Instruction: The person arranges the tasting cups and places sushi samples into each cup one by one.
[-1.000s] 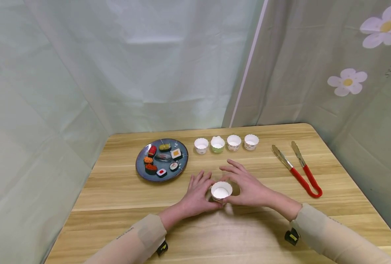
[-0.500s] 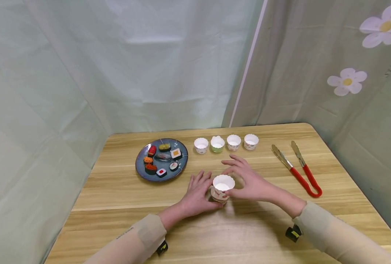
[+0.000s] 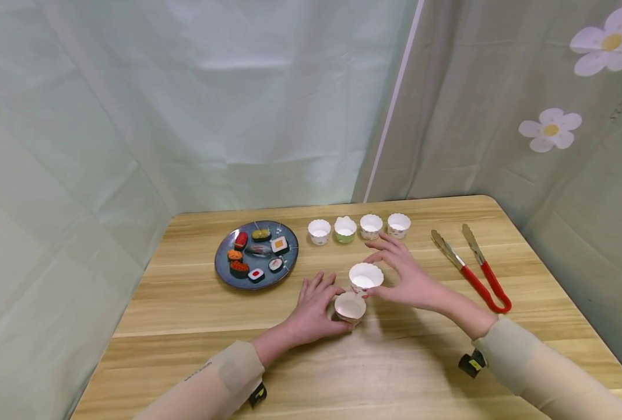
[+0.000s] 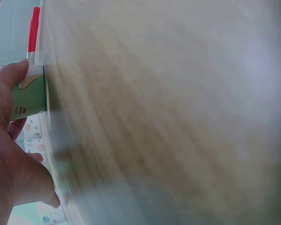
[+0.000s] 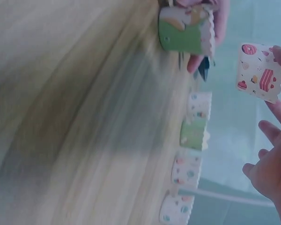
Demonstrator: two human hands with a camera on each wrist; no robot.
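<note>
Tabletop [image 3: 405,373] edges well away; left grip [image 3: 313,317] holds green cup [image 4: 32,97], right grip [image 3: 407,284] white cup [image 5: 256,71].

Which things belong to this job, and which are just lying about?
Part of it:
White, red-printed paper cup, right hand's grip
Green-and-white paper cup, left hand's grip
Probably the row of four white-lined paper cups

Apparently just lying about:
Round, dark-blue plate; multicoloured sushi-shaped pieces
Red-handled metal tongs
</note>
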